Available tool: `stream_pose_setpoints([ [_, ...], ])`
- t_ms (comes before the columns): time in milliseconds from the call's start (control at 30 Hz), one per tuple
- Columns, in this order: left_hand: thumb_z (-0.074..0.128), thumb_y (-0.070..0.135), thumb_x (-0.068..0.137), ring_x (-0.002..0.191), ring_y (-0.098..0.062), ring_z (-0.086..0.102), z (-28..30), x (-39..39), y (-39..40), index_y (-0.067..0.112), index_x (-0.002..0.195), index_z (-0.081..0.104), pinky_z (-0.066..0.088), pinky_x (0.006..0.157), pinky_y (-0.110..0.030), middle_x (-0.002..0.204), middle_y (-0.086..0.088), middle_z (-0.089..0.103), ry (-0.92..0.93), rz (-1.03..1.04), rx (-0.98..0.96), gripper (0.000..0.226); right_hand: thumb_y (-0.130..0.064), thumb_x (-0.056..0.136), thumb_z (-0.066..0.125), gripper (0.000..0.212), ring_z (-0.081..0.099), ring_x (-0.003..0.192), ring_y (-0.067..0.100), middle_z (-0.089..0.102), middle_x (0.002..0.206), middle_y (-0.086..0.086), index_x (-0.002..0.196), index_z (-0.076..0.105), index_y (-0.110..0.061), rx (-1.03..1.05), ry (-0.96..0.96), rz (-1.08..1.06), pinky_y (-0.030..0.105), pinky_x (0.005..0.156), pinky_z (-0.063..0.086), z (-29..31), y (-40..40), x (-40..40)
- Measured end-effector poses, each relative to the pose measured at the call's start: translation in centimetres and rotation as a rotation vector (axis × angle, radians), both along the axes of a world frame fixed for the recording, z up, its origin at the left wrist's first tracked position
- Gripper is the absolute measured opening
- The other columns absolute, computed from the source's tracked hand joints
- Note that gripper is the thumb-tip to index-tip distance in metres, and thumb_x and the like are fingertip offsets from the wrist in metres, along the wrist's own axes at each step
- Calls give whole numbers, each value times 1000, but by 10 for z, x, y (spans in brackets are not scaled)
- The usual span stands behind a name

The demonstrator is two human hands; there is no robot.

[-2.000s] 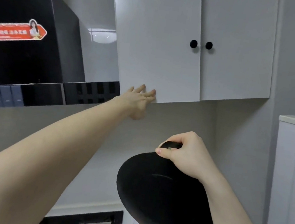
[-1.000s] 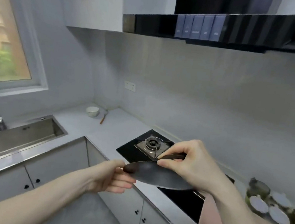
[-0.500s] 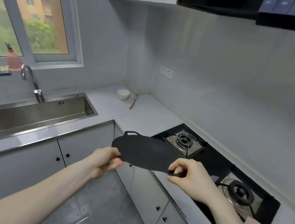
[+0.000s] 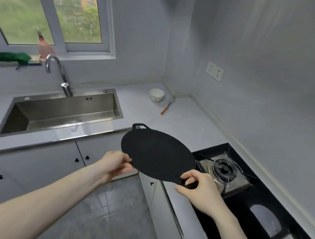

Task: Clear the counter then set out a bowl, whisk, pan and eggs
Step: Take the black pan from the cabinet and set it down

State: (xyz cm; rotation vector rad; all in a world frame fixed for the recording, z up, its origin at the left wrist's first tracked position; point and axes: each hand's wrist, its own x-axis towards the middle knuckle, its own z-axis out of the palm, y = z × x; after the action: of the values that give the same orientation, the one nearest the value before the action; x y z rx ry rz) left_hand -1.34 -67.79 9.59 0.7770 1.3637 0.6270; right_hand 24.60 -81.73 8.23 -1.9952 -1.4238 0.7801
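Now lower and flatter than before, one flat round black pan (image 4: pixel 157 154) above the counter (image 4: pixel 183 122) edge, left hand (image 4: pixel 115 165) pinching its rim, right hand (image 4: pixel 201 191) gripping its handle, one white bowl (image 4: pixel 156 95), one wooden-handled whisk (image 4: pixel 167 106) beside it.

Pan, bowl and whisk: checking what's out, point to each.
pan (image 4: pixel 158 155), head view, centre of its flat black surface.
bowl (image 4: pixel 156 95), head view, outer white wall.
whisk (image 4: pixel 164 110), head view, wooden handle.

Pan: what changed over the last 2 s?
The left hand left the wall cabinet and took the pan by its rim. The pan swung from edge-up to near flat, held out above the counter edge. The right hand keeps its grip on the near handle. Bowl and whisk unmoved.
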Motion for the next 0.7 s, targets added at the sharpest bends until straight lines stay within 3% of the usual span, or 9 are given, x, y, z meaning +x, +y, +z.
stream_pose_setpoints([
  [133,54,-4,95,58,-15,56,-8,22,22,5,92,65,62,63,-25,76,-10,68,15,41,36,15,-50,72,87,27,58,101,-3,72,82,-12,91,71,-38,-36,68,5,15,77,40,-8,41,25],
  [300,54,-2,95,70,-18,66,-17,28,48,3,100,66,58,54,-20,89,-14,71,10,123,36,14,-50,71,88,31,65,90,-2,73,79,-20,93,71,-37,-77,130,43,18,77,44,-20,80,36],
  [433,53,-1,96,51,-9,62,-25,21,72,6,101,62,57,54,-20,81,-10,66,3,151,37,12,-48,77,86,27,65,96,-1,75,85,-14,97,72,-36,-31,241,12,16,85,45,-26,112,35],
  [533,51,0,96,45,-6,58,-31,10,94,8,101,59,56,55,-21,83,-10,64,21,143,46,13,-31,84,83,21,69,98,12,70,103,-8,101,72,-36,-1,343,-129,28,87,54,-34,140,35],
  [633,50,-1,96,44,-8,52,-36,0,118,11,100,55,56,56,-21,81,-9,58,16,121,53,13,-13,83,82,43,68,106,18,63,119,-6,115,67,-37,-18,442,-237,44,98,56,-48,168,34],
  [700,50,-1,96,47,-10,47,-40,-4,136,12,100,54,57,57,-22,77,-7,56,10,104,55,15,-3,81,80,54,65,112,22,60,124,-3,125,61,-28,-52,546,-302,41,93,58,-55,189,31],
])
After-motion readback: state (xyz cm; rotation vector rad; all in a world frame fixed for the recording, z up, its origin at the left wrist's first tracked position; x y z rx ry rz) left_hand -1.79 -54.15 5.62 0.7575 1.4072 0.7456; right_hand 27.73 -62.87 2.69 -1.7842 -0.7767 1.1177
